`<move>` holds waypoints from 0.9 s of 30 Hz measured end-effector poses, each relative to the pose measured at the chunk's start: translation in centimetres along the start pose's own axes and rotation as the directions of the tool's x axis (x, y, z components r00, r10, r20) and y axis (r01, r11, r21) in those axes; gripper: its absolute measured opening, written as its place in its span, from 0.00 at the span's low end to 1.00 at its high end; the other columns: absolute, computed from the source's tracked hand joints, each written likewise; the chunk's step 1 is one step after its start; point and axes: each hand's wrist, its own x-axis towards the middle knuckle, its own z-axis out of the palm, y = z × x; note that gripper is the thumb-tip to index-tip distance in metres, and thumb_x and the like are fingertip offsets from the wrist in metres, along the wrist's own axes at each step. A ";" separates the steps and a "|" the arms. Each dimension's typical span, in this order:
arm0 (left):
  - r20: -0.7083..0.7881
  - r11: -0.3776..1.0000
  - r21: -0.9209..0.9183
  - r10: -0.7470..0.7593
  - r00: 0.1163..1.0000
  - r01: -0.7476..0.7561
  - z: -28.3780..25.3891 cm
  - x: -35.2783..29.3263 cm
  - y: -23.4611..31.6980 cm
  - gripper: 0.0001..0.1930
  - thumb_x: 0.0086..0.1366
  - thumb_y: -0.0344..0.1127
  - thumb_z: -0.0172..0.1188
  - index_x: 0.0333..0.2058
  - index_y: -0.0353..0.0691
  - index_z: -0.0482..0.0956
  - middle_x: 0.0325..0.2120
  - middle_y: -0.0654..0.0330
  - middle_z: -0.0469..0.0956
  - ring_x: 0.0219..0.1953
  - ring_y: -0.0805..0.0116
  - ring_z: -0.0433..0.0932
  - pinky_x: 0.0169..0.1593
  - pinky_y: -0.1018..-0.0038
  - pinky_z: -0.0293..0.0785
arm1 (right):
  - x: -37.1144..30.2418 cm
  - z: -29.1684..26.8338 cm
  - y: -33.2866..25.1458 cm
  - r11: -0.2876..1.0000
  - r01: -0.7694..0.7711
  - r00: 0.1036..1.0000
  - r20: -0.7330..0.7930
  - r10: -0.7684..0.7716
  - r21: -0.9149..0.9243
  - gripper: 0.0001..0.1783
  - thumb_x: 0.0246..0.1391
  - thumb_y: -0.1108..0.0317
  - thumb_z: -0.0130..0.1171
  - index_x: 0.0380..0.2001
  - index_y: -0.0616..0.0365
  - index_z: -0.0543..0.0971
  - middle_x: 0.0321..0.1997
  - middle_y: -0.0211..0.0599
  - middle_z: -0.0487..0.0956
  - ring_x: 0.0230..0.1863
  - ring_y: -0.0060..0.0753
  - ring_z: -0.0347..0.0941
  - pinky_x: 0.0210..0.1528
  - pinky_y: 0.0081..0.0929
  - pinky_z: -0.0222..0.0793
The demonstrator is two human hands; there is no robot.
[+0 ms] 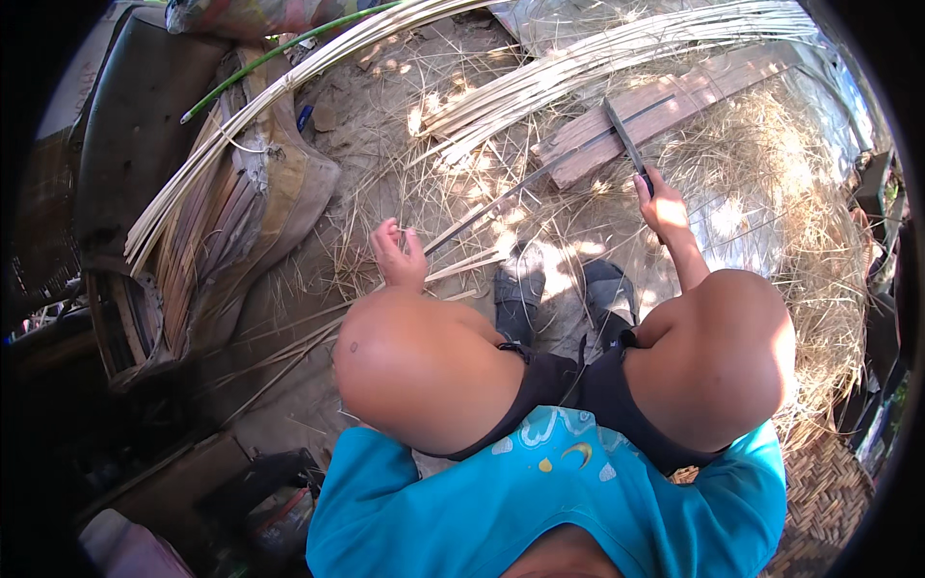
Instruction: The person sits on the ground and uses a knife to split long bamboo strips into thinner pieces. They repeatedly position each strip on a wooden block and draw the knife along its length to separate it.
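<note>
A knife [626,138] with a long dark blade is in my right hand [663,207], its fingers wrapped round the handle. The blade crosses above a brown wooden plank [602,154]. A thin, dark, narrow strip [515,189] slants from beside my left hand [400,255] up onto the plank, passing by the blade. My left hand is in front of my left knee with its fingers loosely curled and the thumb up. The strip meets it at the thumb side; the grip itself is partly hidden.
A bundle of pale split strips [597,60] lies behind the plank. Another tied bundle [207,159] and a green stalk [279,50] rest over a worn padded seat [145,125] at left. Shavings [771,183] cover the ground at right, near a woven mat [819,501].
</note>
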 end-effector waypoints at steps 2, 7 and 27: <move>0.180 0.961 0.132 0.217 0.959 -0.242 1.7 -2.8 -0.2 0.27 0.64 0.31 0.65 0.60 0.37 0.67 0.50 0.45 0.68 0.52 0.50 0.70 0.57 0.56 0.67 | 0.1 -0.4 0.3 1.000 0.011 0.999 -0.035 -0.011 0.007 0.27 0.69 0.45 0.48 0.60 0.50 0.73 0.47 0.54 0.83 0.50 0.65 0.78 0.54 0.53 0.73; 0.267 0.957 0.146 0.204 0.942 -0.249 4.7 -4.9 -0.7 0.21 0.64 0.31 0.66 0.54 0.36 0.74 0.46 0.46 0.72 0.51 0.47 0.72 0.55 0.56 0.69 | 0.1 -0.9 0.3 0.999 0.021 1.000 0.000 -0.021 0.031 0.27 0.69 0.44 0.48 0.60 0.50 0.73 0.45 0.58 0.83 0.50 0.66 0.78 0.54 0.54 0.72; 0.098 0.452 -0.854 -0.350 0.932 0.260 -0.2 5.2 3.5 0.15 0.78 0.34 0.51 0.56 0.33 0.76 0.45 0.52 0.83 0.46 0.61 0.83 0.60 0.66 0.78 | 0.6 -1.0 0.6 0.999 -0.038 0.999 0.026 0.037 0.028 0.30 0.68 0.42 0.47 0.64 0.48 0.71 0.43 0.61 0.83 0.50 0.68 0.78 0.54 0.54 0.72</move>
